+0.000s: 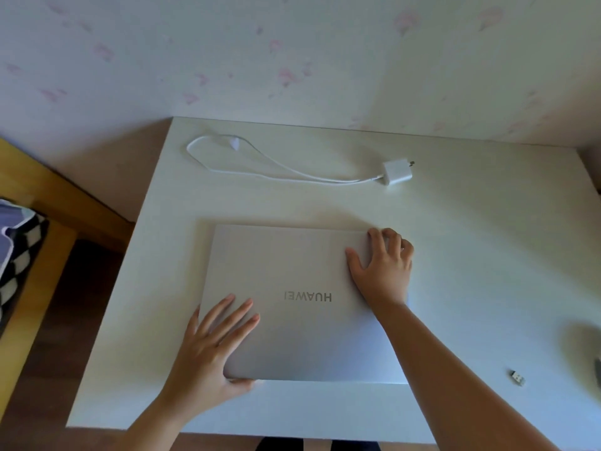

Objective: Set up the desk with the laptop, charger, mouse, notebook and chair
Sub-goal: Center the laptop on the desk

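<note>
A closed silver laptop (292, 271) lies flat in the middle of the white desk (487, 239), its logo upside down to me. My left hand (214, 346) rests flat on the lid's near left corner, fingers straight, thumb along the front edge. My right hand (383, 265) lies on the far right corner with its fingertips curled over the laptop's far edge. A white charger brick (397, 171) with its looped white cable (260, 164) sits at the back of the desk.
A small USB dongle (517, 377) lies near the desk's right front. A blurred grey object (597, 372) shows at the right edge. A yellow wooden frame (48, 203) with checkered fabric (16, 249) stands left of the desk. The floral wall is right behind.
</note>
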